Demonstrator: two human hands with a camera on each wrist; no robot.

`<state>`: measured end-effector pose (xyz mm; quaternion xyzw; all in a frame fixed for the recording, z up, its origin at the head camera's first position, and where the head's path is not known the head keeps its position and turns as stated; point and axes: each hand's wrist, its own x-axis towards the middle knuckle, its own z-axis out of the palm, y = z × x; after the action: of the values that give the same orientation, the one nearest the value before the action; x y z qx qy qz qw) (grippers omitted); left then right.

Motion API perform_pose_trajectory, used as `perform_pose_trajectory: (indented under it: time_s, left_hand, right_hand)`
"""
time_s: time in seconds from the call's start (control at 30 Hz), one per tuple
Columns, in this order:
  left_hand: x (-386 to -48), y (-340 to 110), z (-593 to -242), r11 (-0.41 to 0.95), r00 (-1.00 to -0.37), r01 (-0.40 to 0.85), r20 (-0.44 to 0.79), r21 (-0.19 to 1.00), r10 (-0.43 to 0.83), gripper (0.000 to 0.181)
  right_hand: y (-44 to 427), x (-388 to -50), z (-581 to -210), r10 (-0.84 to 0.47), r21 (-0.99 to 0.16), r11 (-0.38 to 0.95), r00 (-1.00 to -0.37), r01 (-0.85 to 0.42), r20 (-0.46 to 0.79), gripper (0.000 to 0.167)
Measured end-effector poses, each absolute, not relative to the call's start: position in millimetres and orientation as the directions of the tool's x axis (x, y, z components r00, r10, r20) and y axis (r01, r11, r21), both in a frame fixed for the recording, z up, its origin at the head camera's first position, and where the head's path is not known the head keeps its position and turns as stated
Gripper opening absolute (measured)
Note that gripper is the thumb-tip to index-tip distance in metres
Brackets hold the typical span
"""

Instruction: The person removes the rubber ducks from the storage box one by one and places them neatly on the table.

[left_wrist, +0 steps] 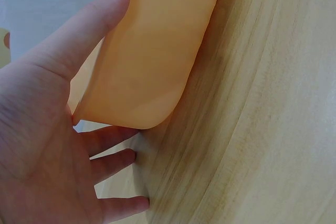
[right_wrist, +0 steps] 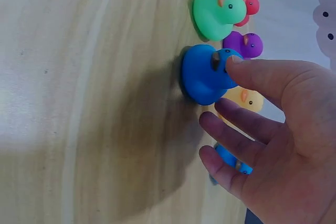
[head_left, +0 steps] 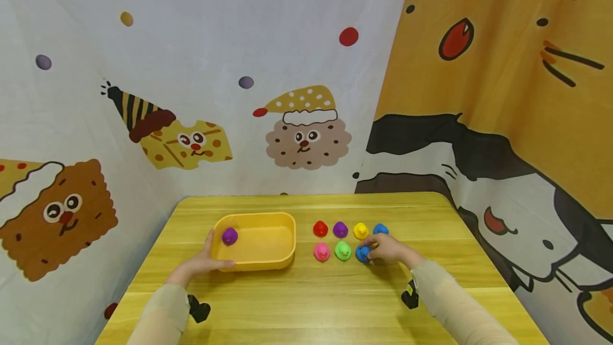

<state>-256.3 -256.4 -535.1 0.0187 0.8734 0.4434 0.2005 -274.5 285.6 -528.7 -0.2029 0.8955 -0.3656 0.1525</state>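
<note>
My left hand (head_left: 203, 262) is at the near-left corner of a yellow plastic tub (head_left: 258, 266). Its thumb lies along the rim and the other fingers are fairly straight beside the wall, as the left wrist view (left_wrist: 105, 11) shows. A purple rubber duck (head_left: 230, 236) sits inside the tub at its left end. My right hand (head_left: 390, 249) pinches a blue rubber duck (right_wrist: 202, 77) at the right end of the front row, thumb against its head. That duck is on the table. A second blue duck (head_left: 380, 229) stands behind, partly covered by the hand.
Beside the held duck are a green duck (head_left: 342, 251) and a pink duck (head_left: 322, 252). The back row has a red duck (head_left: 320, 229), a purple duck (head_left: 340, 229) and a yellow duck (head_left: 361, 231). The wooden table (head_left: 306, 307) meets a cartoon-printed cloth (head_left: 306, 25) behind.
</note>
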Motion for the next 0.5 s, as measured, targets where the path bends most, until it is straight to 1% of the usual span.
perform_pose_trajectory:
  time_s: [0.17, 0.37, 0.5]
  left_hand:
    - [-251.2, -253.3, -528.5, 0.604, -0.922, -0.123, -0.316, 0.787, 0.224, 0.138]
    - [-257.9, -257.9, -537.6, 0.603, -0.919, -0.148, -0.335, 0.784, 0.210, 0.139]
    - [-258.5, -258.6, -539.8, 0.601, -0.922, -0.125, -0.316, 0.789, 0.224, 0.139]
  right_hand:
    - [283.5, -277.9, -520.8, -0.475, -0.693, 0.666, -0.873, -0.275, -0.110, 0.028]
    - [276.3, -284.2, -506.9, -0.498, -0.708, 0.644, -0.861, -0.289, -0.101, 0.033]
    - [268.0, -289.4, -496.3, -0.510, -0.714, 0.630, -0.856, -0.306, -0.082, 0.033]
